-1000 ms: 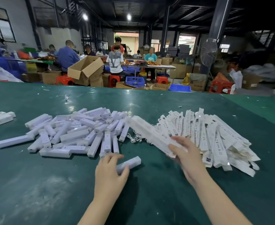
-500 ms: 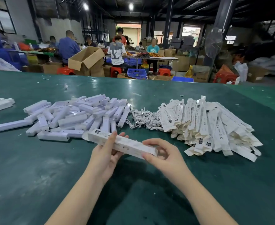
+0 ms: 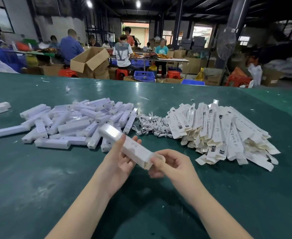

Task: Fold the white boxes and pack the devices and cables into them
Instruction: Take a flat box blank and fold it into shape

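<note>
We hold 1 white box (image 3: 131,149) above the desk (image 3: 38,187), between our 2 hands and in front of the piles. Its long axis runs on a diagonal, from a far-left end that rises over the pile of devices (image 3: 69,123) down to a near-right end just in front of our right hand (image 3: 169,163). Our left hand (image 3: 122,157) cradles the middle of the box from below and the left, with the thumb laid along its near face and the fingers (image 3: 133,140) curled round behind it, so this hand carries the weight. The right hand sits at the near-right end, its fingers bent and pinching at the end flap there; motion blur keeps us from telling exactly which flap they hold. We judge that this end is the one being closed or opened, and so the coming move turns on that end pointing straight into the right hand while the left steadies the length. The devices lie heaped on the left of the desk, the cables (image 3: 150,125) in a small tangle in the middle, and the flat unfolded boxes (image 3: 219,131) in a spread pile on the right, all farther from us than the held box. For a device, the left hand is nearer; for a cable, both are about equally placed.
</note>
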Action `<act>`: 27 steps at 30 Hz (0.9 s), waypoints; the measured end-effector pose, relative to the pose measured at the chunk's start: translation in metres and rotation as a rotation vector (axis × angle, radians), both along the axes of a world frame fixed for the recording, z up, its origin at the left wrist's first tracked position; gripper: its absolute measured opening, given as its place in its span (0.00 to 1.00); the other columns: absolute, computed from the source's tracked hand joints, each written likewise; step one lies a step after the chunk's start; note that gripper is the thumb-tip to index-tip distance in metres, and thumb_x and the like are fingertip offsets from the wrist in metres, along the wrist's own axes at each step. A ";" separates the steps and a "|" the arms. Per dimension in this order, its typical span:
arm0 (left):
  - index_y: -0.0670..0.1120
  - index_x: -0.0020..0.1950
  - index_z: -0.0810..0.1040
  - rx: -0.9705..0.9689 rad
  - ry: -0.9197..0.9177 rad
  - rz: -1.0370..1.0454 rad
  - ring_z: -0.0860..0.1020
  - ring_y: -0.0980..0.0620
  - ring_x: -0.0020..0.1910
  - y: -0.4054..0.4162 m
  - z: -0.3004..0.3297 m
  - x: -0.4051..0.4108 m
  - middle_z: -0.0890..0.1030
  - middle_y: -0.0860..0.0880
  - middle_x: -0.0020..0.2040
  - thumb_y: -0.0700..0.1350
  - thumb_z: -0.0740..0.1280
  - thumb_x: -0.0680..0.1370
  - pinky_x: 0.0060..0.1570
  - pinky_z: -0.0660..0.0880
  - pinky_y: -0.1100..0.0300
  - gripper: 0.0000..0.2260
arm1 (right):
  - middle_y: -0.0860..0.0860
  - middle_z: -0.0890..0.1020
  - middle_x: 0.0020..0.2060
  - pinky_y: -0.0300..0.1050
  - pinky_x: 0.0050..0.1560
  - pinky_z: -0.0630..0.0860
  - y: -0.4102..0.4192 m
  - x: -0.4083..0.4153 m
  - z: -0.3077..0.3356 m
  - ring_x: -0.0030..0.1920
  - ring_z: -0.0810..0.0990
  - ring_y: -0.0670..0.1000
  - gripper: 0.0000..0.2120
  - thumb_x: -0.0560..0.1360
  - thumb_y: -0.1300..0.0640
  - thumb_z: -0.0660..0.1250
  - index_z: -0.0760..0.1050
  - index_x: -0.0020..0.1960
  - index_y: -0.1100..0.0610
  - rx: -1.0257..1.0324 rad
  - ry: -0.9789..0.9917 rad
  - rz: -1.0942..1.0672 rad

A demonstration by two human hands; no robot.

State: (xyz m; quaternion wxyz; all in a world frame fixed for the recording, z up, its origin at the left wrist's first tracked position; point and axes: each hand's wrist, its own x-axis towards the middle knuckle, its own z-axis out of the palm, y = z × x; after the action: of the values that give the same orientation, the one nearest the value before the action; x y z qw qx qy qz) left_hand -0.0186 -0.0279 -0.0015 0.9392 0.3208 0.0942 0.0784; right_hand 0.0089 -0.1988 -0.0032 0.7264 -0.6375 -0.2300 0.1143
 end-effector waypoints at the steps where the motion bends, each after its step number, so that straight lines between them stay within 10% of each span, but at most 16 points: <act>1: 0.42 0.62 0.72 -0.001 -0.021 -0.027 0.84 0.49 0.51 0.000 0.000 -0.001 0.85 0.44 0.51 0.47 0.72 0.68 0.43 0.82 0.53 0.25 | 0.57 0.83 0.35 0.43 0.37 0.80 0.001 -0.001 0.002 0.33 0.82 0.53 0.09 0.72 0.58 0.72 0.81 0.48 0.64 0.023 0.071 0.041; 8: 0.41 0.45 0.77 -0.056 0.030 0.018 0.85 0.48 0.39 0.000 0.000 -0.002 0.83 0.46 0.36 0.43 0.75 0.65 0.35 0.81 0.55 0.13 | 0.60 0.84 0.38 0.44 0.36 0.80 0.002 -0.004 0.002 0.32 0.82 0.55 0.06 0.73 0.56 0.71 0.80 0.48 0.57 0.006 0.191 0.177; 12: 0.41 0.49 0.73 -0.061 0.056 0.067 0.84 0.46 0.36 -0.003 0.000 -0.001 0.80 0.46 0.32 0.45 0.73 0.70 0.37 0.82 0.52 0.14 | 0.50 0.84 0.45 0.46 0.39 0.81 0.006 -0.012 -0.003 0.37 0.83 0.55 0.10 0.77 0.60 0.69 0.76 0.50 0.45 -0.142 -0.112 0.076; 19: 0.41 0.55 0.69 0.039 0.191 0.159 0.84 0.47 0.34 -0.008 0.001 0.002 0.74 0.45 0.42 0.57 0.66 0.77 0.31 0.80 0.56 0.20 | 0.42 0.77 0.48 0.42 0.49 0.78 0.008 -0.018 -0.005 0.52 0.80 0.48 0.08 0.69 0.55 0.76 0.78 0.44 0.52 -0.347 -0.496 0.008; 27: 0.42 0.58 0.70 0.118 0.204 0.107 0.84 0.48 0.32 -0.012 -0.001 0.000 0.77 0.44 0.46 0.61 0.66 0.75 0.28 0.79 0.59 0.24 | 0.42 0.76 0.39 0.35 0.41 0.74 0.014 -0.017 -0.010 0.41 0.78 0.45 0.10 0.69 0.62 0.75 0.78 0.36 0.50 -0.278 -0.429 -0.140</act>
State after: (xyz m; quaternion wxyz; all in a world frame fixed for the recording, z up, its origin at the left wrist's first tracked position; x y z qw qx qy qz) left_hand -0.0184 -0.0397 -0.0022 0.8987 0.3765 0.2014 0.1006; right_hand -0.0078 -0.1845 -0.0129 0.5725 -0.7552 -0.3163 -0.0435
